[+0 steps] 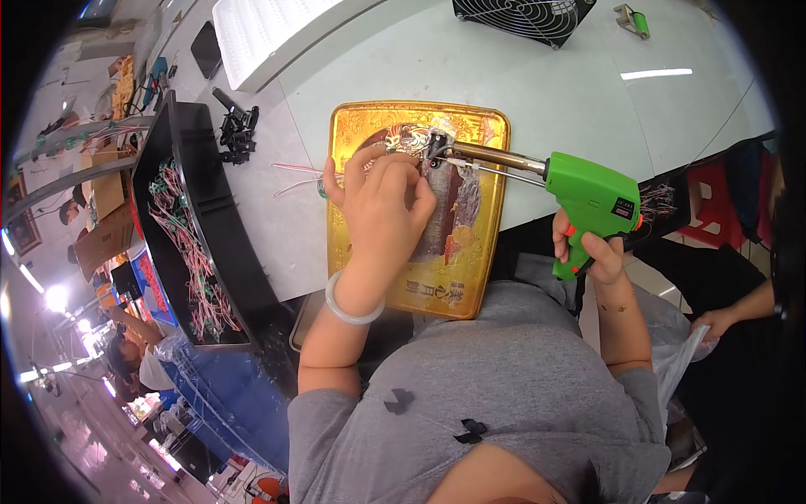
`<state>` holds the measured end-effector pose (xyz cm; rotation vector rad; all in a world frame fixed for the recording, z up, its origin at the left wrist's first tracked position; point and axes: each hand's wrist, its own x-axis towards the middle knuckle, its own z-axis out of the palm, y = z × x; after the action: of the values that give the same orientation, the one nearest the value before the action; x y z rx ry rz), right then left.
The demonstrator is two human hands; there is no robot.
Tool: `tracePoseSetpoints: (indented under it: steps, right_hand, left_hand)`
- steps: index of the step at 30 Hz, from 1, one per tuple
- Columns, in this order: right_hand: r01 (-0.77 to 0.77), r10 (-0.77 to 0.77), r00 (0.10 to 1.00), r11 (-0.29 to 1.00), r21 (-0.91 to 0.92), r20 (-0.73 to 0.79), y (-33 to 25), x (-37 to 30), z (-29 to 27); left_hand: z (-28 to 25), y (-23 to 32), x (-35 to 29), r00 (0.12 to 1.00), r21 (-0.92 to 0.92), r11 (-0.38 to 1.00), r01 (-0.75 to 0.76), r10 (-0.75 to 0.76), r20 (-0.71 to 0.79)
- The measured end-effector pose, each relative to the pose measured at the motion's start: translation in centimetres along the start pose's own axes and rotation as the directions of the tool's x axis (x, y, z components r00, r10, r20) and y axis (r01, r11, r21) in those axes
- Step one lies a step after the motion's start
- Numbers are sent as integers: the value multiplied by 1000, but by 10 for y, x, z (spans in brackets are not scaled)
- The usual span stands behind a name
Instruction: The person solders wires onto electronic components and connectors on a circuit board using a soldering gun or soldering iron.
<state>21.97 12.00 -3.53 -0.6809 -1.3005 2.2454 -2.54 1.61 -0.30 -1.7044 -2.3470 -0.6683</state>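
My right hand grips the handle of a green soldering gun. Its long metal barrel points left, with the tip at a small black part over a gold tin lid. At the left of that tip, my left hand is closed in a pinch. Thin red and white wires with a small green piece stick out beside this hand, and their other end is hidden under the fingers. Silvery, matted scraps lie on the lid just beyond my fingertips.
A black bin of wired green parts stands at left, near several black pieces. Farther back are a white ridged panel, a phone, a black fan and a green-handled tool. Another person's hand holds plastic at right.
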Motion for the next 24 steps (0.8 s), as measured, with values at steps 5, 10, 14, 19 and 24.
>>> tracePoseSetpoints:
  steps: [5, 10, 14, 19, 24]
  right_hand:
    - [-8, 8, 1000, 1000, 0, -10, -2, 1, 3]
    - [0, 0, 1000, 1000, -2, -8, -1, 0, 3]
    - [-2, 2, 1000, 1000, -2, -9, 0, 1, 4]
    - [-4, 4, 1000, 1000, -9, -14, 2, 1, 4]
    - [-7, 7, 1000, 1000, -1, -3, 2, 2, 3]
  left_hand:
    - [-1, 1, 0, 1000, 1, 1000, 2, -2, -2]
    - [0, 1, 0, 1000, 2, 1000, 3, -3, -3]
    - [0, 1, 0, 1000, 4, 1000, 6, -6, -3]
    - [1, 0, -1, 1000, 9, 1000, 5, -5, -7]
    - [0, 0, -1, 1000, 12, 1000, 8, -8, -4]
